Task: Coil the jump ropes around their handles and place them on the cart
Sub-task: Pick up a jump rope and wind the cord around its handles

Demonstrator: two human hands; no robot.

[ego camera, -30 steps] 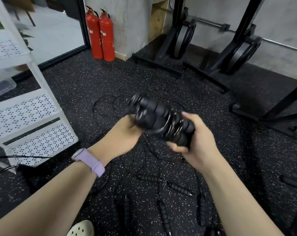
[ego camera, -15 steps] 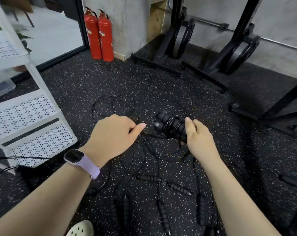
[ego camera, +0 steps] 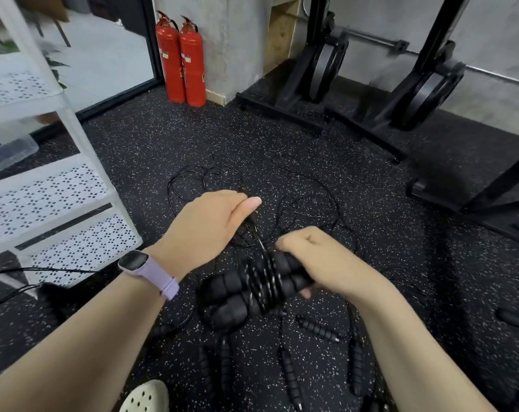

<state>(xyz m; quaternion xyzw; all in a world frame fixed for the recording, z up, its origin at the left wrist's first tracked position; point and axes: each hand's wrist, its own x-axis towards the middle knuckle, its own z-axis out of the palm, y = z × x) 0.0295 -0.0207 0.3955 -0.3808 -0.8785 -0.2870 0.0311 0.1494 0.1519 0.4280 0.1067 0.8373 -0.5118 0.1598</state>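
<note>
Handles [ego camera: 246, 295] in rt hand [ego camera: 320, 263] — loose ropes [ego camera: 285, 361] underneath

The right hand [ego camera: 323, 263] is swinging the paired handles [ego camera: 246, 289] round, so their free ends are now pointing down-left toward the person instead of away, and the bundle is sitting lower and nearer. The left hand [ego camera: 210, 224] is drawing the cord [ego camera: 256, 233] up and outward, apparently laying another turn over the handles.

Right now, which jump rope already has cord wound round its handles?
The pair of handles gripped by the right hand: cord loops wrap them together. The others lie uncoiled on the floor.
</note>
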